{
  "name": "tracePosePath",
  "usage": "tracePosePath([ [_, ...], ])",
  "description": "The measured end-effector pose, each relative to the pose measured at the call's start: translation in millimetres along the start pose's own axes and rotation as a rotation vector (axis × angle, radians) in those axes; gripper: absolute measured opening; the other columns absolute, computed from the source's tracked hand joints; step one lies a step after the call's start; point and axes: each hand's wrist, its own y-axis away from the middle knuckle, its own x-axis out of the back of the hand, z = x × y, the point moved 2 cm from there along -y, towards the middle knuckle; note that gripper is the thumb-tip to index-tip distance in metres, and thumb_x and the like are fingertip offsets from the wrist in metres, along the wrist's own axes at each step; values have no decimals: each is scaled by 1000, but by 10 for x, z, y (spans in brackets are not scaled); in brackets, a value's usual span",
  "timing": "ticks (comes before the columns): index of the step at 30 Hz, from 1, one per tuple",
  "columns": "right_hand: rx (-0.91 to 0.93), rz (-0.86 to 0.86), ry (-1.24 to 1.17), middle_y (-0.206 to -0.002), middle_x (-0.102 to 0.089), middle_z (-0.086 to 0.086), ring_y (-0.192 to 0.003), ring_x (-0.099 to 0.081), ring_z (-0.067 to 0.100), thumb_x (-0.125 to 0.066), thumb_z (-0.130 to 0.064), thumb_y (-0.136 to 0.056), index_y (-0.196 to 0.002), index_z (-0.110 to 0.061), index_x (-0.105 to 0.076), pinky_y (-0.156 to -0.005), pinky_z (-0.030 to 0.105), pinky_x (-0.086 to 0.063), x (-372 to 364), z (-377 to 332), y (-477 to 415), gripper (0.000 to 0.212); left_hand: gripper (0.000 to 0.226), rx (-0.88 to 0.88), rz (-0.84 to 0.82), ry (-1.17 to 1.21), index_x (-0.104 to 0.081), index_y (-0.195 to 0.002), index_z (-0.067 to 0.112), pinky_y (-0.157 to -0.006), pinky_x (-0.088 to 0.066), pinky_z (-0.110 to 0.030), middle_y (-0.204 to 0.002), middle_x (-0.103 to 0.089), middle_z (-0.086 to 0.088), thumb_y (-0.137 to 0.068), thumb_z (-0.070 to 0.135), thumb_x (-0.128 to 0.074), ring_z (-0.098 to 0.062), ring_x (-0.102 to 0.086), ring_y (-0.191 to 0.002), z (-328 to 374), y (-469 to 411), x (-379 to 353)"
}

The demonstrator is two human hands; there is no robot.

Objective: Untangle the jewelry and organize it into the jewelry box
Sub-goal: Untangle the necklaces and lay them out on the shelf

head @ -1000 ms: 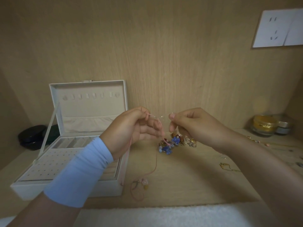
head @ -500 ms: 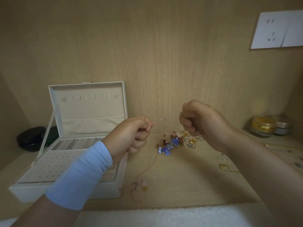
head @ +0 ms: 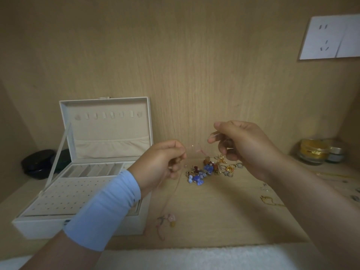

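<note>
A thin pink cord necklace (head: 200, 150) stretches between both hands above the wooden shelf. My left hand (head: 161, 162) pinches one end, and the cord drops from it to small pink and yellow charms (head: 169, 221) lying on the shelf. My right hand (head: 239, 145) pinches the other end, held slightly higher. Behind the hands lies a tangled pile of jewelry (head: 210, 169) with blue, red and gold pieces. The white jewelry box (head: 81, 228) stands open on the left, its lid upright.
A gold chain (head: 270, 201) and small loose pieces lie at the right. Two round jars (head: 313, 151) stand in the back right corner. Dark cases (head: 39, 162) sit behind the box. A white towel (head: 185, 258) covers the front edge. A wall socket (head: 329, 36) is upper right.
My right hand pulled away to the right and upward, then loosened from a tight fist into a pinch. My left hand stayed near the box holding the cord.
</note>
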Motion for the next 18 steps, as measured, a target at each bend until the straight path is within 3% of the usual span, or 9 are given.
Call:
tracePosePath([
  [2, -6, 49, -12, -82, -76, 6, -50, -46, 16, -59, -22, -98, -101, -8, -58, -44, 26, -28, 28, 13, -20, 15, 29, 45, -3, 36, -48, -70, 11, -40, -17, -11, -55, -29, 1, -97, 6, -41, -8, -23, -41, -5, 3, 15],
  [5, -5, 111, -35, -81, -75, 5, -50, -45, 16, -59, -23, -98, -93, -10, -56, -43, 25, -29, 73, 21, -44, 15, 24, 47, -6, -72, -50, -74, 13, -42, -14, -9, -52, -22, 3, -97, 13, -42, -8, -15, -39, 5, 18, 50],
  [9, 9, 172, -51, -80, -74, 3, -53, -46, 15, -60, -26, -97, -77, -15, -53, -46, 25, -31, 104, 18, -54, 23, 20, -34, -8, -323, -65, -82, 14, -37, -18, -15, -47, -29, 6, -98, 19, -54, -9, -22, -40, 30, 29, 78],
  [14, 47, 223, -73, -78, -74, 1, -54, -48, 14, -59, -27, -97, -76, -17, -52, -46, 24, -34, 116, 3, -59, 25, 26, 15, 76, -327, -57, -68, 6, -41, -39, -19, -60, -43, -6, -93, -1, -50, -13, -41, -47, 42, -19, 144],
  [18, 76, 263, -135, -75, -73, 1, -52, -48, 14, -58, -27, -98, -74, -17, -49, -44, 24, -35, 117, -14, -52, 27, 28, 119, 125, -279, -52, -64, 9, -38, -27, -17, -56, -38, -3, -91, 0, -46, -13, -32, -43, -12, -58, 173],
])
